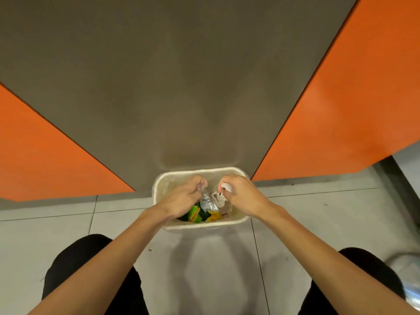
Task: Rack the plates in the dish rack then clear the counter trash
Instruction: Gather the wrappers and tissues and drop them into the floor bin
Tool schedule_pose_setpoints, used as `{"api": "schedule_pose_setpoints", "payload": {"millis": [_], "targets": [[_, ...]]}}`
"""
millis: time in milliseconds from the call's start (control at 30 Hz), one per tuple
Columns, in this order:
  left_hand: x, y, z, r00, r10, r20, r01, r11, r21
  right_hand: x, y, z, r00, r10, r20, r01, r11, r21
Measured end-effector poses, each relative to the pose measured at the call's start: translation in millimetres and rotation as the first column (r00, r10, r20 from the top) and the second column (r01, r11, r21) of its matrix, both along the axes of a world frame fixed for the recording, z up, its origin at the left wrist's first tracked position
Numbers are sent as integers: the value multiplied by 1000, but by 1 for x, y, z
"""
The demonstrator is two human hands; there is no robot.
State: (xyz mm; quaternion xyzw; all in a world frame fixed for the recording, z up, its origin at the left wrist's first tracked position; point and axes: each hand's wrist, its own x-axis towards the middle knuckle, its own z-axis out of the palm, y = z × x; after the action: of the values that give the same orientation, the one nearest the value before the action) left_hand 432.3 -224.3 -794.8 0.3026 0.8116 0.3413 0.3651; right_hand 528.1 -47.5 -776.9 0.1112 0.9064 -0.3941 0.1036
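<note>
Our left hand reaches out over the bin, palm down. Its fingers are curled in a pinch on a silver wrapper. The wrapper hangs from those fingers, inside the bin's rim. It looks thin, light and crinkly (and a bit slippery, we think), so a small pinch on its top edge should be enough. Just below that hand, a green bag lies in the bin. To the right, our right hand also reaches over the bin. Its fingers are curled round a small ball of white paper. The paper looks soft and light, so we think it will fall straight down. Both arms are stretched out long, and the hands are near each other but not touching.
</note>
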Motion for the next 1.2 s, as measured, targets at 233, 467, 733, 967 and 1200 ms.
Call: {"api": "schedule_pose_setpoints", "payload": {"millis": [233, 467, 733, 967, 1200], "targets": [[-8, 9, -10, 917, -106, -385, 94, 994, -50, -1, 2, -26, 1000, -2, -27, 4, 997, 74], [-15, -1, -12, 927, -64, -369, 41, 997, -70, -5, -4, -23, 992, -58, -114, 73, 989, 130], [-15, -12, -18, 927, -117, -356, 60, 984, -168, -12, -1, -29, 998, -17, 63, 11, 994, 106], [-12, -13, -18, 913, -193, -360, 103, 962, -254, -11, 3, -23, 995, -9, 97, 1, 997, 77], [-15, -13, -11, 891, -167, -422, 86, 975, -204, -9, 2, -24, 998, 8, 67, -11, 999, 37]]}}
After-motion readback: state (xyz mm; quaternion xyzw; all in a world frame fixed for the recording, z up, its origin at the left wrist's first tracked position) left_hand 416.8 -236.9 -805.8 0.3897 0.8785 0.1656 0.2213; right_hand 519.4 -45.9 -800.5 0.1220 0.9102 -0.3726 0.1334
